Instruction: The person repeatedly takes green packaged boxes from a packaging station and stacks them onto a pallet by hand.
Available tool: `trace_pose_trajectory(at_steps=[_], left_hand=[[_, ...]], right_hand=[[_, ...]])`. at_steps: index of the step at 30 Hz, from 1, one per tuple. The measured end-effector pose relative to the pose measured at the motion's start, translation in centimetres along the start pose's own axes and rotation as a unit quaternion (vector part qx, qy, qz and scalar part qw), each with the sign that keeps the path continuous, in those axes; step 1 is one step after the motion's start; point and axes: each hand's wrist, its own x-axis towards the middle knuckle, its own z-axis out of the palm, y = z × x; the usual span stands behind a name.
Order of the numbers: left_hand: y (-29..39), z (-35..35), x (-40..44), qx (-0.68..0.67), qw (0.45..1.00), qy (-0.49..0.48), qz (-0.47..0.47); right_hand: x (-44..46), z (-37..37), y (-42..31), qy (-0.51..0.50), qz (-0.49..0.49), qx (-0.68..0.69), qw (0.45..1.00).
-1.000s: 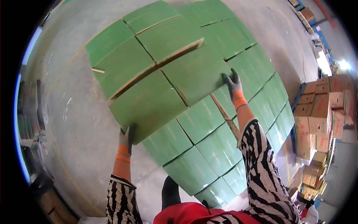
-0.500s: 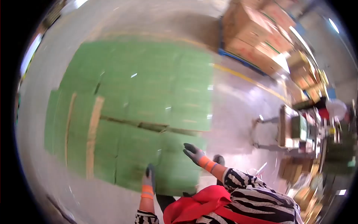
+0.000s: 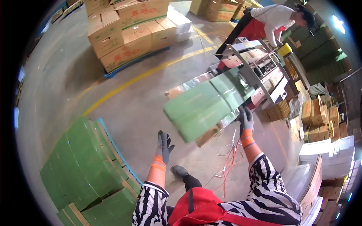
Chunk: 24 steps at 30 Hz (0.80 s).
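A long green cardboard piece (image 3: 200, 111), creased across the middle, sticks out of a metal-framed machine (image 3: 243, 62) and is slightly blurred. My right hand (image 3: 246, 119), in a grey glove with an orange cuff, is at the near edge of this cardboard, close to the machine. Its fingers look stretched out and apart; whether they touch the edge is unclear. Over the floor, left of the cardboard's outer end, my left hand (image 3: 164, 144) hangs with fingers spread and holds nothing.
Stacked green cardboard (image 3: 75, 162) lies on a blue pallet at left. Brown cartons (image 3: 132, 41) stand on another blue pallet behind. A co-worker (image 3: 269, 22) leans over the machine's far side. Reddish hoses (image 3: 228, 165) trail across the floor; white stacks (image 3: 328, 154) are at right.
My view has swung right, from the green stack to the machine. The stack now sits at lower left. My right hand has moved from above the stack to the machine's green cardboard.
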Motion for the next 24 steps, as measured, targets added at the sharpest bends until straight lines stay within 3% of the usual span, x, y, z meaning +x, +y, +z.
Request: trace_pose_trajectory(at_steps=[1,2,3,4,6,7,8,12,14,16,17,18,19,21,23,24], left_hand=[[-1.4,-0.6,1.7,0.085,0.991,-0.038,0.099],[-2.6,-0.8,3.8,0.168,0.963,-0.077,0.195],[-4.1,-1.0,5.6,0.171,0.959,-0.086,0.209],[-4.6,-0.2,6.5,0.175,0.954,-0.096,0.223],[-2.1,3.8,4.4,0.018,0.995,-0.044,0.089],[-1.9,4.7,3.8,0.074,0.981,-0.034,0.175],[-2.3,4.4,4.5,0.063,0.985,-0.039,0.156],[-2.6,3.4,5.1,0.027,0.996,0.003,0.088],[-1.2,3.1,3.9,0.048,0.996,0.034,0.072],[1.5,2.1,1.8,0.103,0.992,0.040,0.067],[2.6,1.4,0.3,0.125,0.986,0.042,0.105],[2.8,-0.5,-0.7,0.139,0.983,0.039,0.112],[3.2,-3.0,-1.9,0.151,0.980,0.042,0.122],[3.1,-7.0,-5.3,0.114,0.984,0.074,0.115],[3.0,-11.5,-10.1,0.005,0.986,0.141,0.094],[2.5,-13.8,-13.5,0.040,0.977,0.177,0.109]], right_hand=[[1.6,1.0,-1.8,0.063,-0.003,-0.067,0.996],[5.2,-0.1,-0.5,0.033,-0.043,-0.024,0.998],[10.2,-2.4,3.9,0.065,-0.065,-0.087,0.992],[11.6,-2.1,1.3,0.102,-0.085,-0.363,0.922],[17.4,-4.3,3.8,0.093,-0.159,-0.443,0.877],[18.4,-4.1,2.3,0.046,-0.099,-0.487,0.867],[18.9,-3.5,0.3,-0.002,-0.040,-0.527,0.849],[20.5,-3.8,1.1,-0.031,-0.016,-0.632,0.774],[20.2,-4.4,2.3,-0.073,-0.057,-0.558,0.824],[16.4,-2.1,-0.5,-0.097,-0.010,-0.563,0.821],[16.6,-3.5,3.5,-0.095,-0.106,-0.466,0.873],[12.7,-1.1,-1.4,-0.125,-0.058,-0.470,0.872],[10.9,-1.1,0.0,-0.105,-0.061,-0.401,0.908],[6.1,0.3,0.3,-0.168,-0.007,-0.237,0.957],[0.9,3.3,-0.1,-0.222,0.035,-0.145,0.963],[-2.0,5.4,-1.2,-0.246,0.110,-0.108,0.957]])
